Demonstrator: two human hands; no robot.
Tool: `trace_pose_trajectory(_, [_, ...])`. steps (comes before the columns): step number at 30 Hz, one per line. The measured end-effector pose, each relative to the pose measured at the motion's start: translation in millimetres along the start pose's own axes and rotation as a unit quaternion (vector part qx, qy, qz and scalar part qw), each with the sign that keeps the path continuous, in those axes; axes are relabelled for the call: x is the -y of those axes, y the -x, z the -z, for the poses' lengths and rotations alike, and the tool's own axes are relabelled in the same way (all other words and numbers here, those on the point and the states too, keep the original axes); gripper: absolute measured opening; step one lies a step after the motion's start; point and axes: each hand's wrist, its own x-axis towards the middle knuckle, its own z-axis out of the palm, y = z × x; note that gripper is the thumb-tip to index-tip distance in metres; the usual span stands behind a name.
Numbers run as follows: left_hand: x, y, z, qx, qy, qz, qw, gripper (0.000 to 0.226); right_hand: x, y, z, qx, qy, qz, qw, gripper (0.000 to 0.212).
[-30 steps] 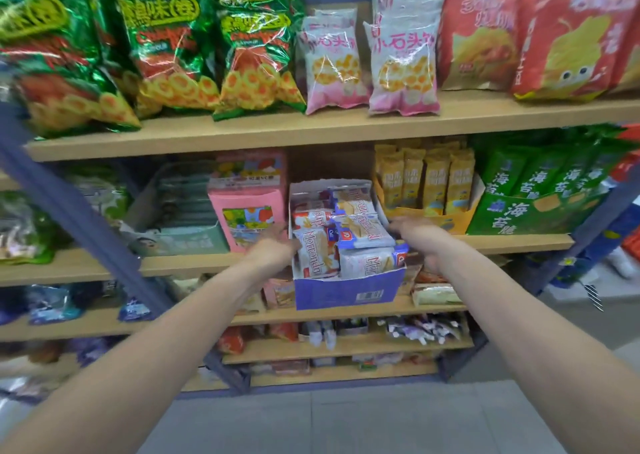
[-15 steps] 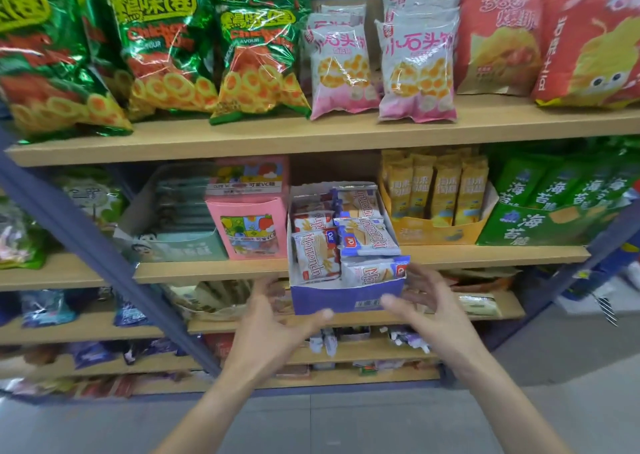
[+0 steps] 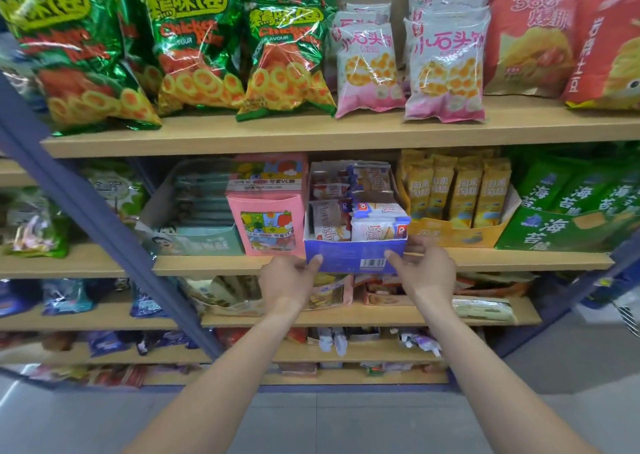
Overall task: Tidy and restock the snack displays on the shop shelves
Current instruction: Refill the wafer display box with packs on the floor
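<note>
A blue cardboard display box [image 3: 346, 257] full of small white and blue wafer packets [image 3: 375, 228] stands at the front edge of the second wooden shelf [image 3: 207, 266]. My left hand [image 3: 289, 280] holds its lower left corner, thumb on the front face. At the box's lower right corner is my right hand [image 3: 424, 268], with the thumb on the front and the fingers round the side. The box front sticks out a little past the shelf edge.
A pink candy box [image 3: 268, 223] stands tight on the left of the blue box, a yellow box of snack sticks [image 3: 453, 204] tight on the right. Green ring-snack bags [image 3: 194, 44] and pink puff bags [image 3: 445, 69] fill the shelf above. A grey-blue slanted upright [image 3: 86, 218] crosses at left.
Both hands came off the box's sides, dropped below it, and now hold its front lower corners. The box sits further back on the shelf than a second ago.
</note>
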Motion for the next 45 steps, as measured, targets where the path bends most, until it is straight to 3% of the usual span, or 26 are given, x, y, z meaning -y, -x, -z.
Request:
trace_pose_trajectory(5, [-7.2, -17.1, -7.7, -0.006, 0.049, -0.004, 0.999, 0.050, 4.9, -17.4, -9.4, -0.035, 0.012, 0.024, 0.999, 0.030])
trace_pose_trajectory(20, [-17.3, -25.8, -11.5, 0.001, 0.064, 0.023, 0.998, 0.051, 10.6, -29.9, -17.3, -0.047, 0.026, 0.008, 0.999, 0.033])
trace_pose_trajectory(26, [-14.9, -22.5, -12.6, 0.013, 0.060, -0.008, 0.998, 0.039, 10.5, -28.0, -16.1, -0.034, 0.021, 0.004, 0.999, 0.031])
trace_pose_trajectory(32, [-0.6, -6.3, -20.4, 0.020, 0.076, -0.053, 0.995, 0.027, -6.1, -8.1, -12.7, -0.033, -0.004, 0.009, 0.999, 0.042])
trace_pose_trajectory(35, [12.6, 17.4, -30.6, 0.019, 0.057, -0.103, 0.993, 0.038, -27.4, 22.8, -10.3, -0.029, 0.010, 0.014, 0.999, 0.039])
trace_pose_trajectory(39, [40.4, 59.1, -60.9, 0.097, 0.007, -0.166, 0.981, 0.042, -81.6, 71.4, -9.8, -0.013, 0.009, 0.006, 1.000, 0.032])
trace_pose_trajectory(42, [52.3, 80.7, -90.6, 0.181, -0.031, -0.156, 0.971, 0.047, -126.9, 100.6, -7.5, 0.008, -0.006, -0.038, 0.999, 0.032])
trace_pose_trajectory(45, [34.2, 94.1, -110.8, 0.215, -0.045, -0.164, 0.962, 0.050, -160.3, 106.1, 9.8, 0.005, 0.022, -0.063, 0.998, 0.036])
